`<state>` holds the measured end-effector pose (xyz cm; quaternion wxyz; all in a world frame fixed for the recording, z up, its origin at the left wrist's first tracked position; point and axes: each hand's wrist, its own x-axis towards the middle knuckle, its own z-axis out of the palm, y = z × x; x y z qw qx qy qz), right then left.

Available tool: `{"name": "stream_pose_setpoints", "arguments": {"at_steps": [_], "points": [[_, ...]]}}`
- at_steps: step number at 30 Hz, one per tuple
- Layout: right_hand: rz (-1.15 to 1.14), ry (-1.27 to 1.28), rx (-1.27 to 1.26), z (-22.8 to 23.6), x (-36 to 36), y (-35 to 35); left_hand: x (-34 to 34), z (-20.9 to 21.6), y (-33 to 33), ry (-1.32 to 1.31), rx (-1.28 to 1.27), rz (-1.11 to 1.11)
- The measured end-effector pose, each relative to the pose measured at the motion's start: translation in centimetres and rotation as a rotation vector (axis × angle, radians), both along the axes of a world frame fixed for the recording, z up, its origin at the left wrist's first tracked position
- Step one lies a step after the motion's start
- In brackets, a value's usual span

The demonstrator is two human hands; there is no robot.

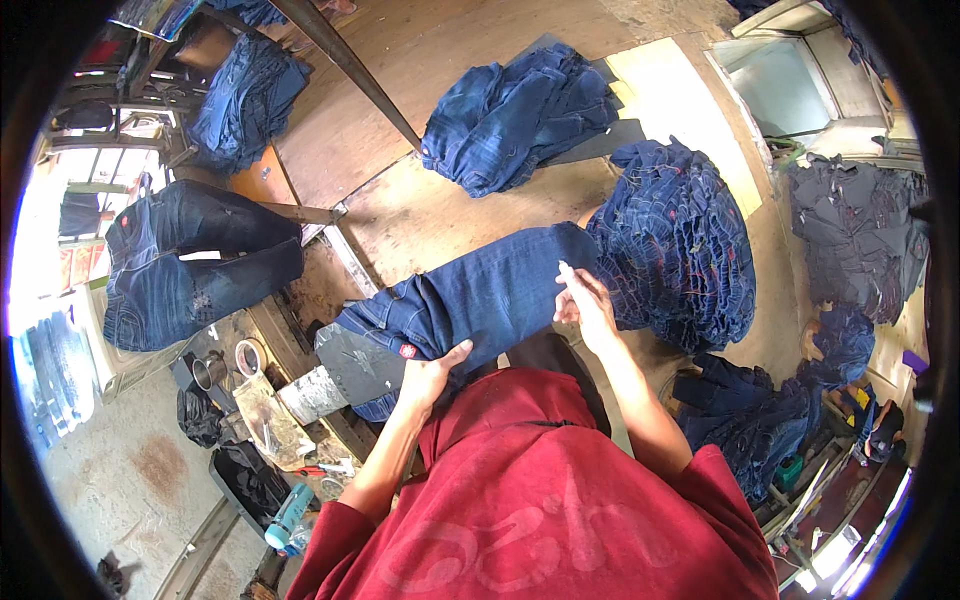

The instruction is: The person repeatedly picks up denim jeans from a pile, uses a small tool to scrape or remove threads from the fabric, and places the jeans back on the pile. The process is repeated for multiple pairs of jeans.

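Note:
A pair of dark blue jeans (500,285) lies stretched across a narrow grey board (365,368) in front of me, its waist end bunched on the left with a small red label. My left hand (432,375) grips the near edge of the denim beside that label, thumb on top and fingers hidden beneath. Over the far right end of the leg is my right hand (588,305), its fingers curled. A small white thing (564,266) shows at its fingertips, too small to name.
To the right stands a tall stack of folded jeans (690,245). Another jeans pile (520,115) lies ahead on the floor. Dark jeans (200,260) drape at left, above a tape roll (249,357) and a turquoise bottle (290,515). A slanting bar (350,70) crosses the far side.

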<state>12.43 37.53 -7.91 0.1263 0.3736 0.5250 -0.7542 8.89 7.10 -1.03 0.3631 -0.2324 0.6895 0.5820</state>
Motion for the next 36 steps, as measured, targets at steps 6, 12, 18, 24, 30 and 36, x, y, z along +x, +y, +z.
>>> {"name": "stream_pose_setpoints", "arguments": {"at_steps": [6,12,18,24,30,36], "points": [[0.032,-0.031,-0.004,-0.3,0.1,0.3,-0.9,-0.4,-3.9,0.422,-0.345,0.778],[0.072,-0.008,-0.031,-0.3,-0.2,0.8,-5.4,-2.4,-3.0,0.503,-0.437,-0.194],[0.089,-0.047,-0.001,-0.3,-0.5,0.9,7.0,0.7,-3.2,0.182,-0.571,0.09],[0.114,-0.005,-0.037,-0.4,-0.3,1.3,7.1,-1.3,0.9,0.205,-0.177,0.132],[0.102,0.008,-0.055,0.3,0.3,1.2,2.0,1.5,2.9,-0.473,0.547,0.683],[-0.032,0.095,0.161,0.8,1.7,-0.4,-0.4,-0.7,3.7,-0.03,0.174,0.158]]}}
